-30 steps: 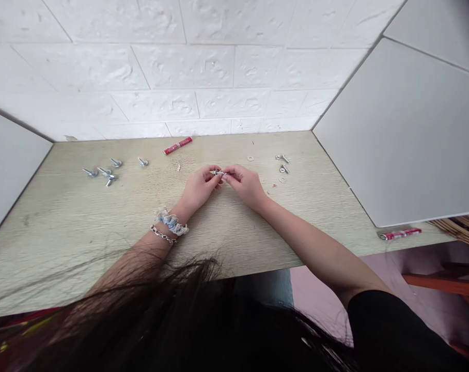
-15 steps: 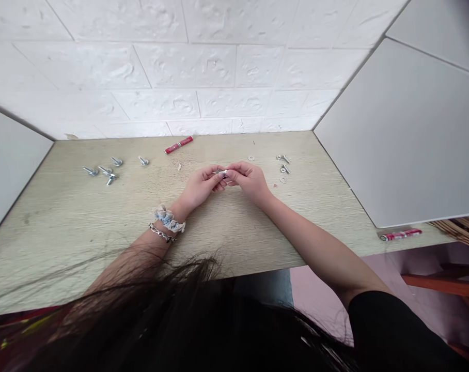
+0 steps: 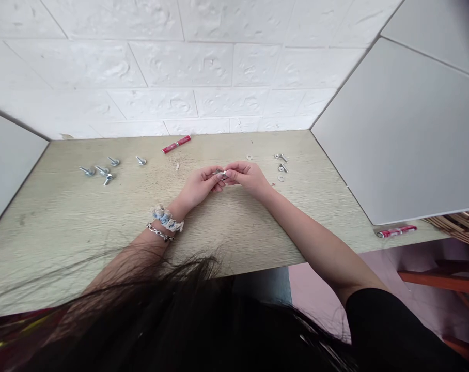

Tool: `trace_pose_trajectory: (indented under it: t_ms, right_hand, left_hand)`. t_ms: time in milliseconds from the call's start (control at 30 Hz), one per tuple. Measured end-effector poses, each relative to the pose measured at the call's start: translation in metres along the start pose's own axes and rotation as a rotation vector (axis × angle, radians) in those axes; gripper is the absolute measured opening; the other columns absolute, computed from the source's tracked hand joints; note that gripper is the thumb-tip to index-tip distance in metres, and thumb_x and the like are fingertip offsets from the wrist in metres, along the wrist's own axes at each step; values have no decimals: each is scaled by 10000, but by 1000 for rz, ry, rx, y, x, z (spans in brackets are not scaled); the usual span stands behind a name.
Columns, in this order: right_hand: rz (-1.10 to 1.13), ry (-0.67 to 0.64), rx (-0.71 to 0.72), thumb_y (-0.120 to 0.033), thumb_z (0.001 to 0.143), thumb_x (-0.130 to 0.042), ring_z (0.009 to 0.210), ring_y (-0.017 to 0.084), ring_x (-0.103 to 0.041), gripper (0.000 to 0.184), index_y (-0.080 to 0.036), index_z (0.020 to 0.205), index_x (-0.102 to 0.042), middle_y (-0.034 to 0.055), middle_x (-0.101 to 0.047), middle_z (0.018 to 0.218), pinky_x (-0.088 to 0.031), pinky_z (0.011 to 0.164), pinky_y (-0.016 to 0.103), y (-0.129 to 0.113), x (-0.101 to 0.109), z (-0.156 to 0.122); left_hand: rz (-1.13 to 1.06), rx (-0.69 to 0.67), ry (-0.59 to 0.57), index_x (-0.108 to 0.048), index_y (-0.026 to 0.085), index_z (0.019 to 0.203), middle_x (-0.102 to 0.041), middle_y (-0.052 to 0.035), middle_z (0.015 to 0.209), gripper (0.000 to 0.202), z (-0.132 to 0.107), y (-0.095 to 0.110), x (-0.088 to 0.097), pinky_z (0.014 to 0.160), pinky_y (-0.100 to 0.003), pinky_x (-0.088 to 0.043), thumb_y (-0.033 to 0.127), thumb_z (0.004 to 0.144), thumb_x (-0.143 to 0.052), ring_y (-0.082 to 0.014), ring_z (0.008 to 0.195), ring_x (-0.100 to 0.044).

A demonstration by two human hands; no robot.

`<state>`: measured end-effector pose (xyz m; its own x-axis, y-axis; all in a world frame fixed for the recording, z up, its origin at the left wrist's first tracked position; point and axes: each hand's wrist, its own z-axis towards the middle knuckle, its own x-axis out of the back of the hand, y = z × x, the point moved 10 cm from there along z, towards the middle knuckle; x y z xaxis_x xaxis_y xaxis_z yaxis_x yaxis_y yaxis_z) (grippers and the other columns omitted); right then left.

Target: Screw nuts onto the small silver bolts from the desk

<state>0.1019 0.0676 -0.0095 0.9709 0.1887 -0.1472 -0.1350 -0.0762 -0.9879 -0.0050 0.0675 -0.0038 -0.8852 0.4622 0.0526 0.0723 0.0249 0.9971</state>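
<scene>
Above the middle of the table my two hands meet at the fingertips. My left hand point(image 3: 198, 187) is closed in a pinch on a small silvery bolt point(image 3: 224, 175), which the fingers mostly hide. The thumb and fingers of my right hand point(image 3: 250, 179) pinch the same bolt from the other side. Whether a nut or washer is on it, I cannot tell. Several bolts with wide heads or washers point(image 3: 102, 169) lie at the left. To the right of my hands are two small bolts point(image 3: 283, 168) and flat washers point(image 3: 249, 157).
A red battery pair point(image 3: 176, 144) lies near the white brick-patterned wall point(image 3: 207, 62). Another red pair point(image 3: 396, 231) rests at the right edge, beside a wicker basket point(image 3: 457, 227). Grey-white panels point(image 3: 405, 134) flank the wooden table point(image 3: 234, 232).
The whole view has shifted slightly, so things on the table appear a little further left. My hands keep nearly the same pinch on the bolt.
</scene>
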Motion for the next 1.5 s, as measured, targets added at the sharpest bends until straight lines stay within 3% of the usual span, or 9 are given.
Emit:
trace_pose_trajectory:
  t_ms: [233,333,500,733,867,967,1133,1500]
  right_hand:
    - [-123,67,181,-401,751,-692,764,120,-693,266,-211,936,-721,-8,-751,852,-568,762,279,-9,-1,-5]
    - [-195,65,209,-327,765,-657,822,135,-698,275,-205,999,-732,4,-759,944,-563,820,301,-9,-1,-5]
    - [-346,74,214,-254,788,-625,833,151,-688,250,-188,1010,-719,20,-755,931,-537,821,313,-9,0,-4]
    - [-621,49,220,-343,894,-498,692,130,-583,222,-174,919,-639,7,-667,768,-439,693,278,-12,-5,-6]
    - [-733,25,284,-385,912,-429,659,121,-508,283,-182,766,-563,-7,-588,684,-368,659,267,-18,-10,-8]
    - [-762,-8,299,-425,929,-376,656,121,-483,359,-192,685,-497,-7,-558,656,-344,654,268,-18,-13,-8]
    - [-737,-87,315,-478,959,-298,698,125,-498,452,-187,703,-530,7,-598,715,-351,698,271,-18,-19,-9]
    - [-837,-116,220,-445,907,-436,640,115,-427,346,-167,760,-581,-16,-523,656,-312,636,264,-15,-19,-8]
  left_hand:
    - [-39,-18,70,-654,144,914,-618,12,661,306,1,1,5,570,-194,-455,415,786,-714,-64,558,-537]
    - [-39,-11,114,-643,142,897,-620,14,656,251,0,1,8,566,-188,-452,368,802,-697,-59,549,-534]
    - [45,40,164,-641,138,934,-637,9,657,208,0,-3,12,498,-180,-390,308,818,-671,-63,526,-549]
    - [94,83,150,-562,149,919,-636,23,648,156,-1,-5,9,491,-178,-385,252,837,-647,-66,512,-566]
    - [126,118,165,-525,159,888,-630,24,646,144,-3,-4,9,471,-177,-378,223,841,-645,-64,502,-554]
    - [138,133,160,-510,164,865,-618,29,629,145,-5,-3,8,472,-178,-383,206,839,-646,-63,497,-542]
    - [149,140,103,-507,164,850,-608,33,634,104,-5,-4,5,490,-180,-410,160,852,-610,-61,519,-539]
    - [113,160,118,-489,164,833,-577,51,604,95,-3,-2,5,474,-180,-386,89,857,-543,-52,485,-509]
